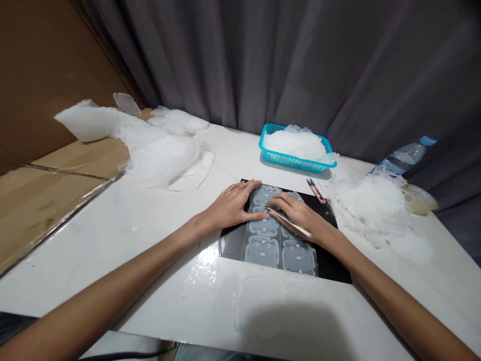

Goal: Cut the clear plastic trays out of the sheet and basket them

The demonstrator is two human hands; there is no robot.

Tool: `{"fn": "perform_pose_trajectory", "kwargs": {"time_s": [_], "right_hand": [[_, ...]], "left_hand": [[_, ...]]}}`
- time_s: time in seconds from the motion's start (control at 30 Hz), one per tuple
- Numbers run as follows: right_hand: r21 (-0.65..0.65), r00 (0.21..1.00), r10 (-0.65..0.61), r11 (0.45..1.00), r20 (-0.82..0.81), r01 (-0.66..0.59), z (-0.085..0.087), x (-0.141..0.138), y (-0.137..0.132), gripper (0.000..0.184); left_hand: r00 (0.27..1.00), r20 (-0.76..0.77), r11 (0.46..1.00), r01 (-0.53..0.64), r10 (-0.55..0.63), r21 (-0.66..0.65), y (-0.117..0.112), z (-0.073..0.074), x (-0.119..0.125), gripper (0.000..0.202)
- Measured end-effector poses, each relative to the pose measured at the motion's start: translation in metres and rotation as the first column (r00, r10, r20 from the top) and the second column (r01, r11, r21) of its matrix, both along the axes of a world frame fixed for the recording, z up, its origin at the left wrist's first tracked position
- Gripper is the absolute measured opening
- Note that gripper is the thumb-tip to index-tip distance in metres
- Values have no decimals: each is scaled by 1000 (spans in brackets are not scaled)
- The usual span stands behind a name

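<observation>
The left hand (233, 203) lies flat, fingers spread, on the plastic sheet (280, 245). The right hand (300, 213) grips a thin tool (289, 222) against it

Left hand (235, 203): flat, fingers spread on the moulded plastic sheet (280, 248).
Right hand (300, 213): closed round a thin pale tool (291, 223), its tip beside the left fingertips.
Sheet: translucent, rows of rounded-rectangle parts, on a black mat (233, 240).
Beyond mat: pink snips (316, 191); blue basket (289, 161) heaped with white pieces.
Sides: translucent scrap pile (161, 155) left; water bottle (404, 158) far right.
</observation>
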State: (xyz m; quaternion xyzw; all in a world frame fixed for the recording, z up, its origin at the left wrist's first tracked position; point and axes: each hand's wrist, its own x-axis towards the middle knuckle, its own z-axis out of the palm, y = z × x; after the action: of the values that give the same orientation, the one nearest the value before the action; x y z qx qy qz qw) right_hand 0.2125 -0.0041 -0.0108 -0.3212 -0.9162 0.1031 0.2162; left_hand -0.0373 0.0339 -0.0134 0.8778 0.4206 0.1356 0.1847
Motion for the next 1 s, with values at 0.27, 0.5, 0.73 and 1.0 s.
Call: {"fn": "perform_pose_trajectory", "kwargs": {"time_s": [0.27, 0.5, 0.73, 1.0], "right_hand": [[286, 984, -47, 958, 173, -5, -12, -4, 8, 28], [281, 999, -6, 960, 41, -6, 3, -5, 3, 22], [71, 907, -225, 961, -355, 267, 10, 24, 39, 23], [-247, 793, -488, 872, -365, 423, 60, 54, 66, 26]], "left_hand": [[948, 38, 936, -317, 315, 152, -21, 5, 7, 66], [948, 99, 949, -291, 303, -121, -38, 15, 20, 44], [935, 159, 915, -259, 318, -309, -31, 13, 18, 34], [947, 218, 908, -136, 237, -397, -15, 9, 1, 38]]}}
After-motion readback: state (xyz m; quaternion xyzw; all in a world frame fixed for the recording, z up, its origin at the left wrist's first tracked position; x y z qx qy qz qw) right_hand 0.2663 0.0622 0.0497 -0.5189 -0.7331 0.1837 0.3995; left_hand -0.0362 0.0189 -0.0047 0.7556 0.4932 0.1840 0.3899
